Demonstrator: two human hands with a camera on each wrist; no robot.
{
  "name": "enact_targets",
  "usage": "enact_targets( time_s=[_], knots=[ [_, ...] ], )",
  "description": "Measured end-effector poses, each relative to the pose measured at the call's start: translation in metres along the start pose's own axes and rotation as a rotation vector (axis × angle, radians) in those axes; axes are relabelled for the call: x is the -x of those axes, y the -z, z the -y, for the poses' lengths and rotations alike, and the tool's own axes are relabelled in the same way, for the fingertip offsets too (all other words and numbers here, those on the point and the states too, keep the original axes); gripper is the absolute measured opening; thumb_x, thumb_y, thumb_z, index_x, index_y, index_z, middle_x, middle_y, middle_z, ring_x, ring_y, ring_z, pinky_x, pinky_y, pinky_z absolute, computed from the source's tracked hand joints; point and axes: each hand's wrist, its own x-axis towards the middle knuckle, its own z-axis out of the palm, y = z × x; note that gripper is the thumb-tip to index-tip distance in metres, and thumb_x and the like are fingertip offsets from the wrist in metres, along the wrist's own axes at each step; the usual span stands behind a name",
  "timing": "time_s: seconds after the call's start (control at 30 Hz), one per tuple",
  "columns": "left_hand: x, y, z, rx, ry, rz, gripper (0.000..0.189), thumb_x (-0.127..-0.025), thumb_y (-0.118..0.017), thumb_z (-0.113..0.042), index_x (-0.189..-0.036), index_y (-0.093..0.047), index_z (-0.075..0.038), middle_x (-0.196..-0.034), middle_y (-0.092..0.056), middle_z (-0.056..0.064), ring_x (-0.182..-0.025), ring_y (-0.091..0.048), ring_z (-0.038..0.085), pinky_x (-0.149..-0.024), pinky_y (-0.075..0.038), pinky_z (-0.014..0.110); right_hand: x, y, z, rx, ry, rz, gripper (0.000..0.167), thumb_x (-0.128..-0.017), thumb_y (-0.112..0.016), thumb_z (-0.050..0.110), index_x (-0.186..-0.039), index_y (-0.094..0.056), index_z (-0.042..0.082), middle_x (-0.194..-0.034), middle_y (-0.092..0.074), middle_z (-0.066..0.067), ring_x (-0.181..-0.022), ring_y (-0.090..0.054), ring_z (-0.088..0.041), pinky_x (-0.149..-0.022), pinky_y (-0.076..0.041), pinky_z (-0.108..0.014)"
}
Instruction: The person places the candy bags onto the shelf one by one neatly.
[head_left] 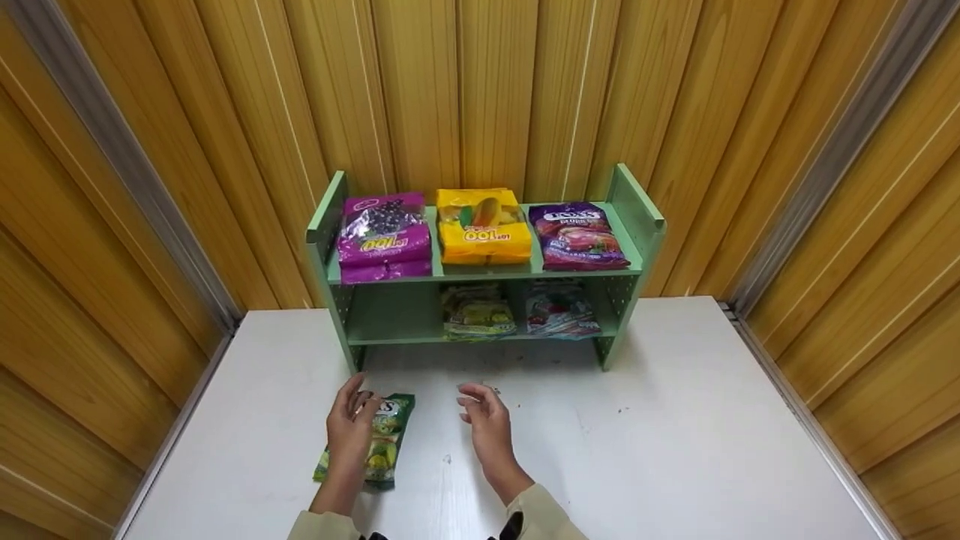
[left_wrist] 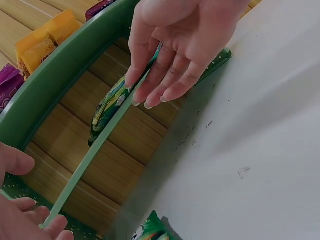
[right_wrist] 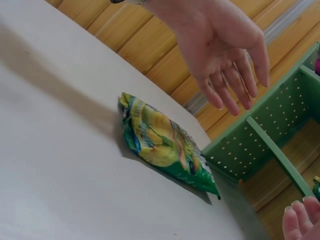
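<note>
A green and yellow candy bag (head_left: 384,454) lies on the white table, in front of the left end of a green shelf (head_left: 390,309). My left hand (head_left: 349,431) hovers over this bag with loosely bent fingers. In the right wrist view a gap shows between that hand (right_wrist: 220,60) and the candy bag (right_wrist: 160,140). To the right of the bag, my right hand (head_left: 491,439) is held above the table, palm turned inward and fingers relaxed. Neither hand holds anything. Part of the bag is hidden behind my left hand and wrist in the head view.
On the upper shelf sit a purple candy bag (head_left: 385,234), a yellow candy bag (head_left: 484,229) and a dark purple candy bag (head_left: 577,234). The lower shelf carries yellow-green bags (head_left: 478,311) and pale blue-red bags (head_left: 561,310). Wood-patterned walls (head_left: 495,90) enclose the table (head_left: 697,420).
</note>
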Motion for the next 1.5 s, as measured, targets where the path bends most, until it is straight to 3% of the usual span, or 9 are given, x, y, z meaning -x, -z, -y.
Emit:
enact_targets(
  time_s=[0.33,0.53,0.73,0.93,1.17,1.5],
  knots=[
    [-0.003,0.026,0.017,-0.017,0.106,-0.036,0.062,-0.1,-0.051,-0.029,-0.153,-0.024,-0.012,-0.16,-0.024,0.015,-0.146,-0.025,0.035,-0.119,-0.026,0.05,0.006,-0.021,-0.014,-0.019,-0.071,0.089,0.029,-0.102,-0.047,0.018,-0.128,-0.055,0.008,-0.133,-0.054,-0.01,-0.123,-0.055,-0.028,-0.102,-0.049,-0.041],
    [-0.009,0.039,0.031,-0.047,0.164,-0.047,0.069,-0.099,-0.052,-0.036,-0.154,-0.02,-0.009,-0.159,-0.024,0.019,-0.145,-0.026,0.036,-0.117,-0.027,0.053,0.008,-0.036,-0.02,-0.034,-0.131,0.145,0.033,-0.1,-0.049,0.016,-0.13,-0.052,0.002,-0.136,-0.05,-0.017,-0.122,-0.055,-0.031,-0.101,-0.049,-0.043],
    [-0.015,0.053,0.048,-0.06,0.206,-0.077,0.065,-0.099,-0.05,-0.026,-0.153,-0.021,-0.005,-0.159,-0.021,0.021,-0.146,-0.02,0.041,-0.117,-0.027,0.053,0.012,-0.053,-0.025,-0.004,-0.221,0.21,0.038,-0.099,-0.051,0.017,-0.133,-0.05,0.001,-0.14,-0.047,-0.021,-0.125,-0.053,-0.03,-0.099,-0.05,-0.043],
    [-0.015,0.058,0.055,-0.077,0.237,-0.07,0.067,-0.098,-0.052,-0.026,-0.153,-0.021,-0.003,-0.159,-0.02,0.023,-0.146,-0.02,0.041,-0.118,-0.026,0.051,0.015,-0.061,-0.029,0.034,-0.273,0.28,0.044,-0.099,-0.051,0.02,-0.139,-0.046,0.002,-0.148,-0.039,-0.023,-0.133,-0.045,-0.038,-0.102,-0.049,-0.046],
    [-0.016,0.064,0.059,-0.157,0.283,-0.068,0.072,-0.097,-0.052,-0.038,-0.153,-0.022,-0.004,-0.159,-0.017,0.024,-0.146,-0.019,0.042,-0.116,-0.027,0.055,0.018,-0.067,-0.036,0.051,-0.365,0.325,0.043,-0.099,-0.052,0.026,-0.138,-0.049,0.008,-0.153,-0.032,-0.023,-0.131,-0.048,-0.036,-0.101,-0.049,-0.047],
    [-0.019,0.068,0.067,-0.206,0.28,-0.08,0.069,-0.097,-0.05,-0.035,-0.15,-0.024,0.001,-0.156,-0.022,0.028,-0.145,-0.02,0.044,-0.116,-0.027,0.055,0.023,-0.076,-0.037,-0.043,-0.459,0.391,0.045,-0.098,-0.052,0.021,-0.14,-0.046,0.005,-0.147,-0.043,-0.018,-0.131,-0.049,-0.033,-0.106,-0.042,-0.055]
  ],
)
